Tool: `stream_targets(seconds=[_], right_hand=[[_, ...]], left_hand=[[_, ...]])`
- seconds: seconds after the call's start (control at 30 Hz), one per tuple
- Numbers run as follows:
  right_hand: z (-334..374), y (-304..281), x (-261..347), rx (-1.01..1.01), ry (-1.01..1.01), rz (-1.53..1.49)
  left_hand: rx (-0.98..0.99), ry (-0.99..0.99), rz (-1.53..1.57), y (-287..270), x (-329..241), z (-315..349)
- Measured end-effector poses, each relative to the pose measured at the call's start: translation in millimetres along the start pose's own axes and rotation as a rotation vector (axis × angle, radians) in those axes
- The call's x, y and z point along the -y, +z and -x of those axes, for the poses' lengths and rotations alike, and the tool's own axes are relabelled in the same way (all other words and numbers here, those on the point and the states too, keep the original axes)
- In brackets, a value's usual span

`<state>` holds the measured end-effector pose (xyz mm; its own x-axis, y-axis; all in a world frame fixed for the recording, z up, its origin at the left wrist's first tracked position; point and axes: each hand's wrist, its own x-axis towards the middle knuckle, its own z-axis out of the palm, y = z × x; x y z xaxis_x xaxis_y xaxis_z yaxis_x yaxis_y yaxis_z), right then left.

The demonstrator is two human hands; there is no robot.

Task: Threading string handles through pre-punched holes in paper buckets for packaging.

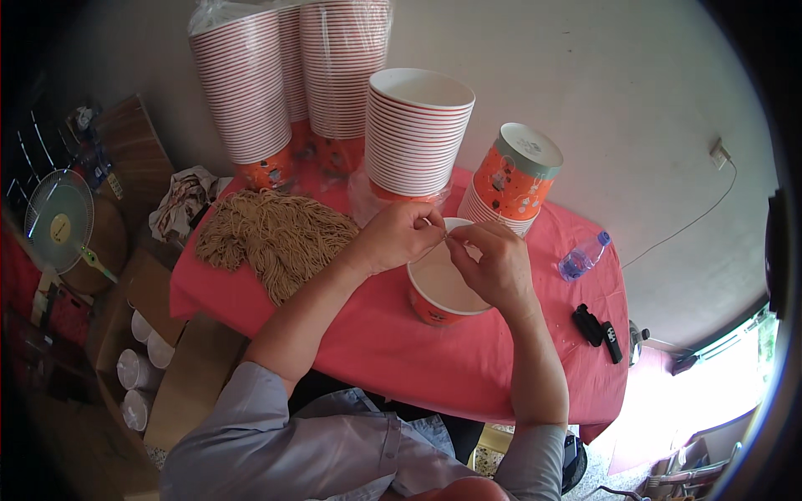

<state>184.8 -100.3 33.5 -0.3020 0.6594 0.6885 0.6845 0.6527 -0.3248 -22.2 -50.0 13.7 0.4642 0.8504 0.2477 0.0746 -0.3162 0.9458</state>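
Both hands meet above an open paper bucket [439, 314], white inside with an orange outer wall, which stands upright on the table. My left hand [396, 237] is closed in a pinch over the bucket's far left rim. Close beside it, my right hand [499, 263] pinches too, over the bucket's right side. Whatever lies between the fingertips is too small to make out. A heap of thin brown cords [271, 234] rests on the table beside my left forearm.
Beyond the hands rise a tall stack of paper buckets [419, 146], an upside-down stack [520, 177] and bagged stacks [238, 92]. A plastic bottle [585, 256] and a black object [588, 325] lie right on the red tablecloth [376, 351]. A cardboard box [196, 384] stands lower left.
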Motion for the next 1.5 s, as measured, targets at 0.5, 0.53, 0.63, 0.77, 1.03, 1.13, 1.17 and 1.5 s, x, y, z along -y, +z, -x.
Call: stream_targets(seconds=[0.5, 0.53, 0.63, 0.77, 1.03, 1.13, 1.17, 1.5], right_hand=[[1, -1, -6, -0.031, 0.202, -0.225], [1, -2, -8, 0.011, 0.321, -0.302], [1, -3, -11, 0.070, 0.469, -0.413], [1, -3, -12, 0.081, 0.470, -0.467], [2, -1, -17, 0.053, 0.440, -0.467], [2, -1, -17, 0.051, 0.418, -0.471], [1, -2, -16, 0.051, 0.424, -0.478], [-1, -1, -19, 0.080, 0.523, -0.511]], left_hand=[[0.044, 0.010, -0.121, -2, -15, 5], [0.050, 0.033, -0.165, -2, -15, 6], [0.073, 0.049, -0.143, -1, -17, 7], [0.070, 0.038, -0.140, 3, -18, 8], [-0.239, 0.497, -0.767, 15, -25, 20], [-0.256, 0.435, -0.664, 21, -25, 20], [-0.253, 0.431, -0.665, 20, -24, 20], [-0.099, 0.182, -0.382, 20, -35, 18]])
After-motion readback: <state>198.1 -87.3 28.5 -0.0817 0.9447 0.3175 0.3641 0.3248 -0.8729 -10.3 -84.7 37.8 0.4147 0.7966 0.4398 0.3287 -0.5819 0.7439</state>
